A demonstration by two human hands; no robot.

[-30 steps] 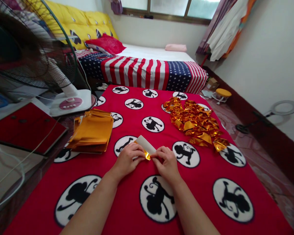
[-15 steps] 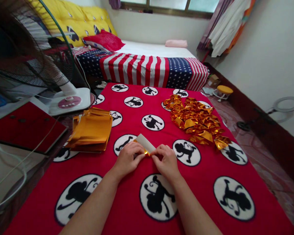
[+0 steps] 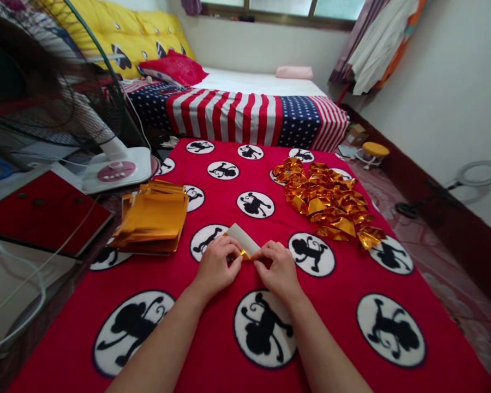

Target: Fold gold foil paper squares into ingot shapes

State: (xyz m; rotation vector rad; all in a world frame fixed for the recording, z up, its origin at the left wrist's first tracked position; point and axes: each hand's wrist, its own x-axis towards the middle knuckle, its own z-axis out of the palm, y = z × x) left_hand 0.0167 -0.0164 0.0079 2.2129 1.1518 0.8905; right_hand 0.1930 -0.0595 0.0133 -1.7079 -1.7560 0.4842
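Note:
A partly folded sheet of gold foil paper (image 3: 244,240), pale side up with a gold edge toward me, lies on the red monkey-print cloth (image 3: 327,333). My left hand (image 3: 219,263) pinches its near left edge, fingers curled and thumb close to the fold. At the right end, my right hand (image 3: 276,267) grips the same paper between thumb and fingers. To the left is a stack of flat gold foil sheets (image 3: 151,215). Several folded gold foil pieces (image 3: 327,199) lie in a heap on the right.
A running fan on a white base (image 3: 123,169) stands at the back left, near a dark red panel (image 3: 45,213) and white cables. Behind the table is a bed with a striped, starred cover (image 3: 237,114). A yellow stool (image 3: 374,151) sits on the floor at right.
My left thumb has drawn slightly down and away from the fold, leaving a small gap between thumb and forefinger. The paper and my right hand are nearly unchanged.

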